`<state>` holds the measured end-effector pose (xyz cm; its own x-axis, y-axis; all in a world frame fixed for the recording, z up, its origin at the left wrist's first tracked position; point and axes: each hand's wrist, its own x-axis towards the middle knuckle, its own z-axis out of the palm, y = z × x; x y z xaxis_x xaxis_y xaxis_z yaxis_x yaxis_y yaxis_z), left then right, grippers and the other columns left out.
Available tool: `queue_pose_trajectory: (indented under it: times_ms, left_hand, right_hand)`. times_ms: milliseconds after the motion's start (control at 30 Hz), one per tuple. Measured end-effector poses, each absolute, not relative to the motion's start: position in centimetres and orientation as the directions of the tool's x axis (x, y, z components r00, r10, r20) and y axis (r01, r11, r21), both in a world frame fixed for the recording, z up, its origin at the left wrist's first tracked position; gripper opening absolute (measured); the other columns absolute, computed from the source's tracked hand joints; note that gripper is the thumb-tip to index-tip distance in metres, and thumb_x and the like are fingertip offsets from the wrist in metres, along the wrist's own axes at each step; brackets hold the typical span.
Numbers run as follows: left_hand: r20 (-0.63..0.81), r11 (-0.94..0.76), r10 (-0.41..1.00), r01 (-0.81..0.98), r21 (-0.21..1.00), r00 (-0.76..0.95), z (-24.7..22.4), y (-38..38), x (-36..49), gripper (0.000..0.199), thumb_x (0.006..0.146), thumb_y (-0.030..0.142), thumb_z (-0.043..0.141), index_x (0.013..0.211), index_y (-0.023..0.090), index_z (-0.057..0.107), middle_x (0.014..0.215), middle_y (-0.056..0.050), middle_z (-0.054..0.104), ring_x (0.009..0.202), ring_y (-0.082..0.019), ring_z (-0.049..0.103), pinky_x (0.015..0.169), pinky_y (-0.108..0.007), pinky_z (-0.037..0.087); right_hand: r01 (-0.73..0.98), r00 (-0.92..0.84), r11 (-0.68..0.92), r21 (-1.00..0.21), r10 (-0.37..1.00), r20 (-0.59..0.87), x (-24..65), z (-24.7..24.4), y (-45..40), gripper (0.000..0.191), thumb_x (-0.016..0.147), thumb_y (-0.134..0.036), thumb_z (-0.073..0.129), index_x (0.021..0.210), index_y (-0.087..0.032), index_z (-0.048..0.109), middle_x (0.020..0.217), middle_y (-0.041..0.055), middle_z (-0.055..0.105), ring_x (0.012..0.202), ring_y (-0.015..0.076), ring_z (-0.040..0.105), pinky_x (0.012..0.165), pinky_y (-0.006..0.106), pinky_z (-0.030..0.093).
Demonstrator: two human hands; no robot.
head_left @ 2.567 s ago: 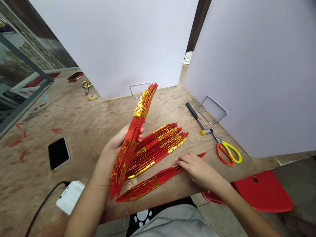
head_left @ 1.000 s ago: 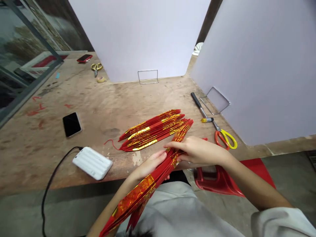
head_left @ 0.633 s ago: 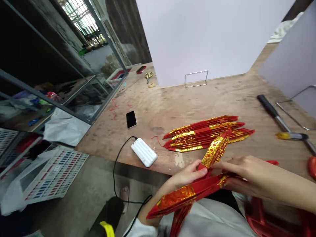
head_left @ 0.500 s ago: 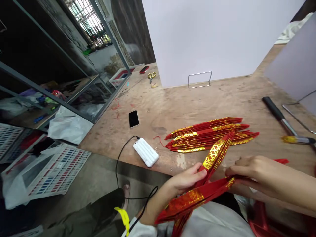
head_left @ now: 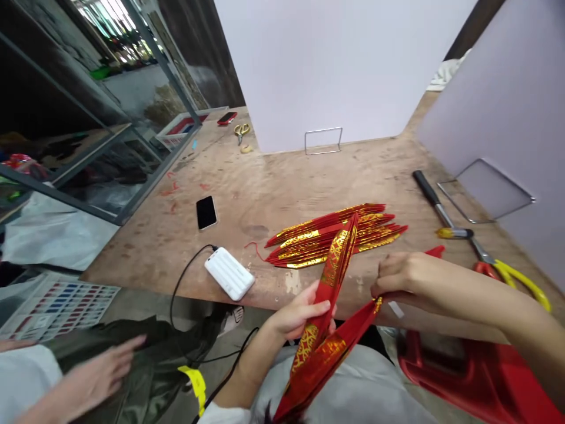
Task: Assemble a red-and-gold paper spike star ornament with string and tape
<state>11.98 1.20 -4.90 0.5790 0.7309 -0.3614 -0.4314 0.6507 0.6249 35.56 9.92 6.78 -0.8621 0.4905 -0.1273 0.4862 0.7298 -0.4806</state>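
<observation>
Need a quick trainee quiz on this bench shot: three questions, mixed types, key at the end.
1. True or false: the black-screened phone is lying on top of the white device.

2. Multiple choice: what does the camera wearer's left hand hold?
A) a tape roll
B) folded red-and-gold paper
C) a basket

3. Fill in the blank: the scissors beside the hammer have one orange-red handle and one ____ handle.

Key: 1. False; they lie apart. 2. B. 3. Yellow.
</observation>
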Motion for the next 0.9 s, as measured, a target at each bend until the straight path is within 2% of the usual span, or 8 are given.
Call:
queue_pose_trajectory:
  times_ms: [100,200,333,467,600,733,800,900]
  left_hand:
    - [-0.39,0.662,0.725,-0.418,0.622,0.568,-4.5,1.2,12.4,0.031,0.079,0.033,0.068,0.101,0.023,0.049,0.082,0.002,0.055,0.052,-0.008,0.057,0.043,-0.018,0.037]
    - [-0.44,0.663,0.732,-0.393,0.638,0.52,-3.7,1.3,12.4,0.025,0.084,0.032,0.061,0.105,0.027,0.05,0.087,0.003,0.055,0.052,-0.006,0.053,0.043,-0.018,0.035]
    - [-0.507,0.682,0.717,-0.331,0.653,0.478,-3.1,1.5,12.2,0.02,0.087,0.032,0.057,0.105,0.028,0.05,0.086,0.004,0.055,0.051,-0.004,0.049,0.045,-0.017,0.033]
    - [-0.472,0.687,0.697,-0.313,0.656,0.54,-3.8,1.7,12.3,0.024,0.086,0.036,0.058,0.102,0.023,0.047,0.084,0.003,0.053,0.049,-0.004,0.05,0.043,-0.017,0.035]
    - [-0.447,0.689,0.685,-0.312,0.653,0.575,-4.4,1.9,12.3,0.036,0.084,0.047,0.059,0.103,0.021,0.044,0.082,0.003,0.051,0.046,-0.005,0.05,0.039,-0.018,0.033]
    - [-0.408,0.674,0.69,-0.324,0.664,0.598,-3.9,2.0,11.8,0.043,0.076,0.036,0.072,0.107,0.02,0.046,0.084,0.004,0.049,0.048,-0.002,0.046,0.04,-0.016,0.029]
    - [-0.409,0.686,0.683,-0.342,0.642,0.605,-3.7,2.0,11.6,0.04,0.075,0.029,0.072,0.106,0.02,0.048,0.084,0.004,0.05,0.048,-0.002,0.045,0.04,-0.017,0.029]
    - [-0.414,0.709,0.673,-0.373,0.599,0.613,-3.8,2.1,11.2,0.031,0.08,0.03,0.065,0.105,0.02,0.051,0.085,0.002,0.055,0.05,-0.005,0.05,0.044,-0.019,0.035]
  right_hand:
    - [0.44,-0.895,0.72,-0.536,0.4,-0.197,35.8,7.0,10.7,0.025,0.092,-0.014,0.051,0.088,-0.027,0.072,0.082,0.0029,0.066,0.081,0.0168,0.059,0.072,0.03,0.042]
    - [0.426,-0.901,0.738,-0.523,0.396,-0.175,36.2,7.1,11.3,0.025,0.092,-0.015,0.051,0.079,-0.024,0.07,0.079,0.0023,0.063,0.079,0.0172,0.056,0.072,0.03,0.04]
    - [0.413,-0.908,0.802,-0.431,0.397,-0.132,36.2,6.7,11.6,0.024,0.091,-0.014,0.051,0.078,-0.024,0.069,0.077,0.0022,0.062,0.08,0.0188,0.054,0.075,0.032,0.037]
    - [0.375,-0.923,0.856,-0.355,0.379,-0.06,35.4,5.5,11.8,0.023,0.09,-0.011,0.052,0.081,-0.024,0.069,0.077,0.0019,0.063,0.086,0.0203,0.055,0.085,0.036,0.034]
    - [0.289,-0.952,0.86,-0.422,0.304,-0.031,34.8,4.6,12.4,0.02,0.09,-0.014,0.054,0.085,-0.025,0.07,0.087,0.0014,0.066,0.088,0.019,0.055,0.086,0.036,0.034]
    - [0.303,-0.948,0.831,-0.467,0.312,-0.06,34.9,4.2,13.4,0.017,0.09,-0.019,0.055,0.084,-0.023,0.071,0.089,0.0025,0.065,0.089,0.019,0.054,0.083,0.034,0.035]
    - [0.304,-0.95,0.829,-0.47,0.304,-0.079,35.0,4.2,13.6,0.018,0.091,-0.02,0.054,0.086,-0.023,0.071,0.086,0.0025,0.064,0.086,0.0186,0.054,0.083,0.034,0.036]
    - [0.3,-0.952,0.824,-0.481,0.289,-0.098,34.9,4.4,13.8,0.017,0.092,-0.022,0.055,0.086,-0.022,0.071,0.087,0.0026,0.065,0.085,0.0181,0.055,0.084,0.035,0.036]
